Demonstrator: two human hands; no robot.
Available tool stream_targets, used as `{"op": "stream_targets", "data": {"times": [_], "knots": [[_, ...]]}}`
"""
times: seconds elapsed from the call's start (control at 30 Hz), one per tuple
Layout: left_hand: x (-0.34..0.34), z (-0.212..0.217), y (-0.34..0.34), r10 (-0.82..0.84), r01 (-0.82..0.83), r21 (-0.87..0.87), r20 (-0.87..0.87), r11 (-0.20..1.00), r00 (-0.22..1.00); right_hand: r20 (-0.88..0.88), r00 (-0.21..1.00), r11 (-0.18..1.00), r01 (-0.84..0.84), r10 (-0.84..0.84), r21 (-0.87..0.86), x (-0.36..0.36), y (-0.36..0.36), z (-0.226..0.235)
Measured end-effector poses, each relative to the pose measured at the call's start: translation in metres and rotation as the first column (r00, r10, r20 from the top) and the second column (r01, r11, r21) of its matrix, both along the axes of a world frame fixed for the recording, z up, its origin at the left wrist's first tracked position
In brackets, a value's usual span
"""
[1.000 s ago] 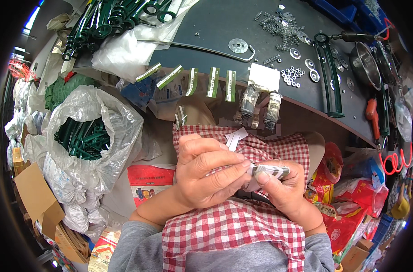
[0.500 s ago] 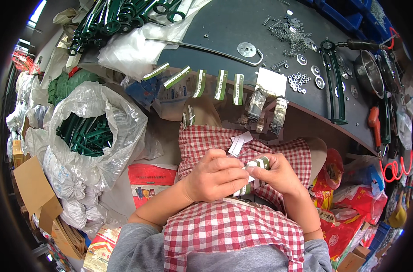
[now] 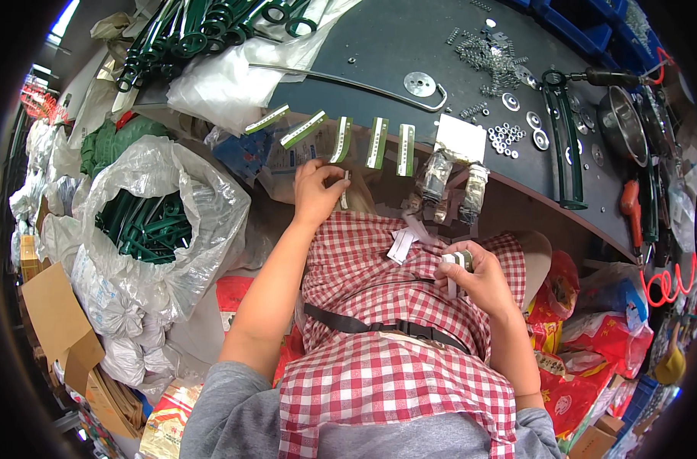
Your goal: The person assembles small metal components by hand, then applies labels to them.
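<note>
My left hand [image 3: 315, 195] is stretched forward over my left knee, just below the table edge. Its fingers pinch a narrow green-and-white sticker strip [image 3: 345, 191]; whether the strip touches the knee I cannot tell. My right hand [image 3: 486, 277], above my lap, grips a small bundle of green-and-white stickers [image 3: 458, 262], with thumb and fingers closed around it. Several similar stickers [image 3: 377, 144] hang in a row from the table's front edge. Pieces of white backing paper [image 3: 402, 245] lie on my red-and-white checked apron [image 3: 371, 275].
The dark table [image 3: 364, 53] bears springs [image 3: 490, 57], washers, nuts [image 3: 506, 139], a bent metal rod [image 3: 348, 80] and green metal parts [image 3: 203, 30]. A plastic sack [image 3: 210, 229] of green parts stands at left. A metal bowl [image 3: 622, 126] and an orange-handled tool [image 3: 631, 210] are at right.
My hands were together over my lap and have parted. The left has reached forward to the knee with a sticker strip. The right has shifted slightly right, still holding the bundle.
</note>
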State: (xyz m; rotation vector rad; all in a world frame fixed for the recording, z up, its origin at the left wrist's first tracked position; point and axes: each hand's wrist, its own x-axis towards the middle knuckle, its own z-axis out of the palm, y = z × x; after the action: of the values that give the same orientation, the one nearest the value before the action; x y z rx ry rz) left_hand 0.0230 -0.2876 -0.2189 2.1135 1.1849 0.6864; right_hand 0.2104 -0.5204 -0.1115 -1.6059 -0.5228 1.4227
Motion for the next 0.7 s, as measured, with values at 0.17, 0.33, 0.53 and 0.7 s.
{"op": "stream_targets", "data": {"times": [0.17, 0.33, 0.53, 0.7], "knots": [[0.004, 0.008, -0.005, 0.06, 0.067, 0.346, -0.342, 0.936, 0.938, -0.345, 0.928, 0.981, 0.179, -0.145, 0.069, -0.007, 0.002, 0.017], [0.017, 0.056, -0.049, -0.101, 0.148, 0.362, -0.145, 0.92, 0.984, -0.422, 0.899, 0.95, 0.225, -0.117, 0.218, -0.01, 0.003, 0.023], [0.02, 0.148, -0.114, -0.27, 0.647, -0.409, 0.669, 0.643, 0.692, -0.138, 0.985, 0.93, 0.146, -0.105, 0.338, -0.028, 0.011, 0.061], [0.017, 0.173, -0.104, -0.353, 0.711, -0.441, 0.649, 0.548, 0.674, -0.094, 0.993, 0.91, 0.106, -0.074, 0.4, -0.032, 0.005, 0.084]]}}
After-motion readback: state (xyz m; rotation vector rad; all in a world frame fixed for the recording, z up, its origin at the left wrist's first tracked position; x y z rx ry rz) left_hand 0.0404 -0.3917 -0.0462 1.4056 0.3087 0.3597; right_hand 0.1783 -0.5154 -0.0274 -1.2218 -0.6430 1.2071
